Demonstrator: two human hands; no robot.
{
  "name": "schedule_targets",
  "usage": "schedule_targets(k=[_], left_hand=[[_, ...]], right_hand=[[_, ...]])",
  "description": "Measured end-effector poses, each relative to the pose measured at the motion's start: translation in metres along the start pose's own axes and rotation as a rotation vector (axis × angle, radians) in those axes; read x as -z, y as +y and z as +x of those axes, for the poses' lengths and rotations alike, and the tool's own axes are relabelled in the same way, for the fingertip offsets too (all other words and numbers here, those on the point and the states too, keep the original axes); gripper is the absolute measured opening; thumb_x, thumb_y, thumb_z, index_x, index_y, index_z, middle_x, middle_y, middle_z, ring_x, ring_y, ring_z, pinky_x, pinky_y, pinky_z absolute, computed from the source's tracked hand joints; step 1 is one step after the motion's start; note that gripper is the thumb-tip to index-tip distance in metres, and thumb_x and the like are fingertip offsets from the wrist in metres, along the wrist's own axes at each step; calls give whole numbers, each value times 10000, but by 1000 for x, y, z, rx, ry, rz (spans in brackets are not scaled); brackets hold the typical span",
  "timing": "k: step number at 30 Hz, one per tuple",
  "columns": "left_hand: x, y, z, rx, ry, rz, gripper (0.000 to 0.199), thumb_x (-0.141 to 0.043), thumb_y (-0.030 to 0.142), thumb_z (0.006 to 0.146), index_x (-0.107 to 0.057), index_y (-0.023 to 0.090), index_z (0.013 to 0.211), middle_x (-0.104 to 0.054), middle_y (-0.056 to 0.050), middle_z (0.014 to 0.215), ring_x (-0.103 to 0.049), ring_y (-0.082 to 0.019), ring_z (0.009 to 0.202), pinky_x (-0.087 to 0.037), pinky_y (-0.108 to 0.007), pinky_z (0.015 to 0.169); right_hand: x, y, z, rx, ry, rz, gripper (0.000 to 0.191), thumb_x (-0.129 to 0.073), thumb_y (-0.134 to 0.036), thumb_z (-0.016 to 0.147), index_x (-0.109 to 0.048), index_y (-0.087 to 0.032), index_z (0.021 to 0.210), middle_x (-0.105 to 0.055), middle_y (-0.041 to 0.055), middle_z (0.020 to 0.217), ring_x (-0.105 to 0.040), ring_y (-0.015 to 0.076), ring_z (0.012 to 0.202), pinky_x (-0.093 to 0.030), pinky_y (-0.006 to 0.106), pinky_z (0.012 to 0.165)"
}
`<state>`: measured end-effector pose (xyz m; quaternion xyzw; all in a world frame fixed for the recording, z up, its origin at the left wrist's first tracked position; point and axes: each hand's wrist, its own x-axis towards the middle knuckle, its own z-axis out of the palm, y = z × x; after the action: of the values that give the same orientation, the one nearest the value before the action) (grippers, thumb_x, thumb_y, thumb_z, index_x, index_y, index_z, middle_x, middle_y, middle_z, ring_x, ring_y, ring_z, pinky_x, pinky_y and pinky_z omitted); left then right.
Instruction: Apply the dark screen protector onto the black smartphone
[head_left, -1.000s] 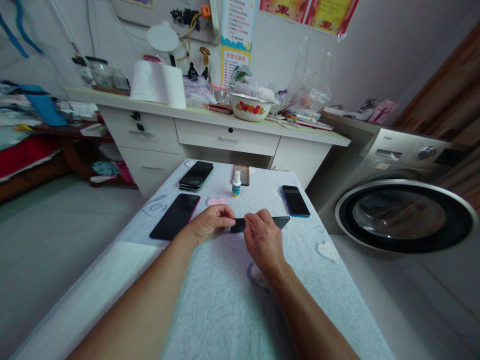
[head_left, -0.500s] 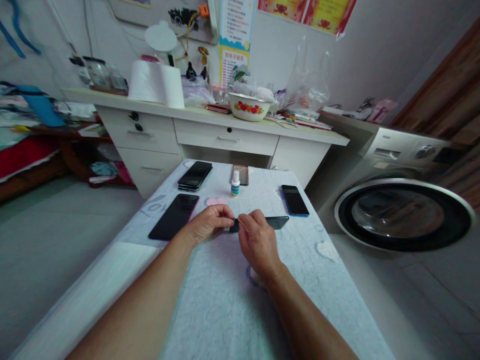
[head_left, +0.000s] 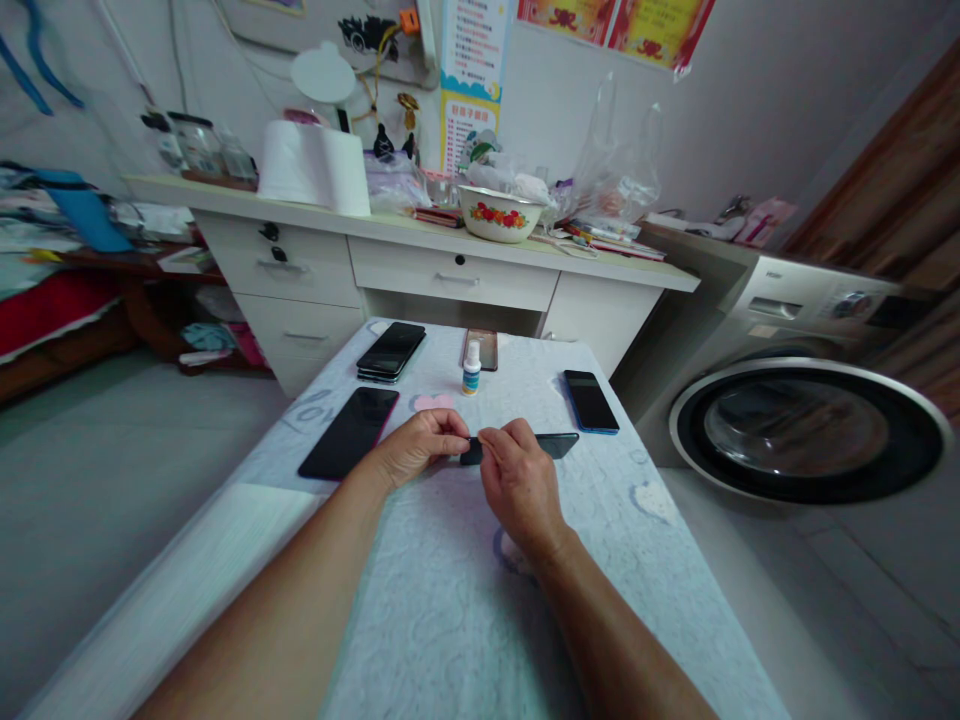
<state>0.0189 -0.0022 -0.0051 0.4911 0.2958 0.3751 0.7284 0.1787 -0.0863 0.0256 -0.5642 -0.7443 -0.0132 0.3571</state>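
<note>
A dark phone (head_left: 557,445) is at the middle of the cloth-covered table, partly hidden behind my right hand (head_left: 521,488). My left hand (head_left: 421,447) pinches the phone's left end between thumb and fingers. Close beside it, the fingers of my right hand are closed in a pinch on something small and thin that I cannot make out, against the phone's near edge. A small white spray bottle with a blue label (head_left: 471,370) stands upright just beyond my hands. A black phone or tablet with a pinkish edge (head_left: 351,432) lies left of my left hand.
Stacked phones (head_left: 391,351) lie at the table's far left, a phone case (head_left: 486,350) at the far edge, and a blue-edged phone (head_left: 591,401) on the right. Beyond stands a white desk (head_left: 300,268) with a flowered bowl (head_left: 499,215); a washing machine (head_left: 795,310) is at the right.
</note>
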Motion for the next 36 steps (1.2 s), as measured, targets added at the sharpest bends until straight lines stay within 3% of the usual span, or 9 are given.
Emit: schedule_targets(k=[36], left_hand=[[3, -2, 1, -6, -4, 23, 263, -821, 194, 539, -621, 133, 698, -565, 43, 584, -476, -63, 533, -311, -190, 526]], right_hand=[[-2, 2, -1, -11, 8, 31, 220, -453, -166, 889, -652, -211, 971, -543, 30, 880, -546, 114, 753, -443, 210, 710]])
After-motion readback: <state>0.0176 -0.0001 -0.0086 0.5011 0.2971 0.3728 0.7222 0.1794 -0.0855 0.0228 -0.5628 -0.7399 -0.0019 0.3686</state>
